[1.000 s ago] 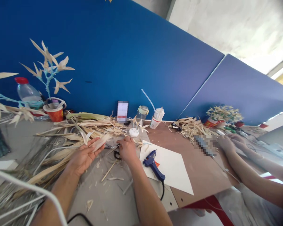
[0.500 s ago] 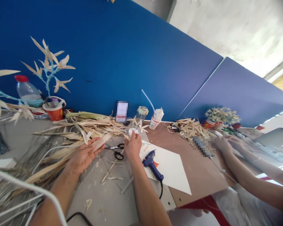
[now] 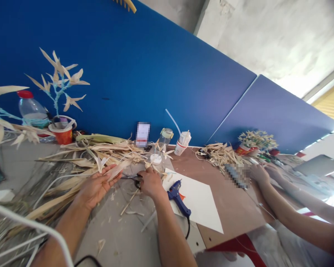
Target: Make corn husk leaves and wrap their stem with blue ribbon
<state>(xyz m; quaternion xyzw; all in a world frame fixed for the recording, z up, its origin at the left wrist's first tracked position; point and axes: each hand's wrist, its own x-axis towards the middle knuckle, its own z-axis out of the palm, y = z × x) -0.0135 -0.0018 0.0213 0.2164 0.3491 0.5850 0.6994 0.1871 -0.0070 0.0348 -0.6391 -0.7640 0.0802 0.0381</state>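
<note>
My left hand (image 3: 96,188), palm up, pinches a pale strip of corn husk (image 3: 120,169) between thumb and fingers. My right hand (image 3: 151,183) is on the black handles of a pair of scissors (image 3: 137,184), its fingers curled over them and hiding most of the grips. The blades point left, toward the husk strip. Just beyond my right hand lie a round white piece (image 3: 156,159) and a husk flower (image 3: 164,151). A blue glue gun (image 3: 178,198) rests on a white sheet (image 3: 208,207) to the right.
Dried husks (image 3: 114,151) heap along the blue partition (image 3: 128,74). A phone (image 3: 143,134), a clear bottle (image 3: 166,136) and a paper cup (image 3: 179,147) stand at the back. White wire (image 3: 58,230) arches at lower left. Another person's hands (image 3: 260,174) work at the right.
My right hand has come down and toward me, from the round white piece onto the scissors. My left hand still holds the husk strip, almost unmoved.
</note>
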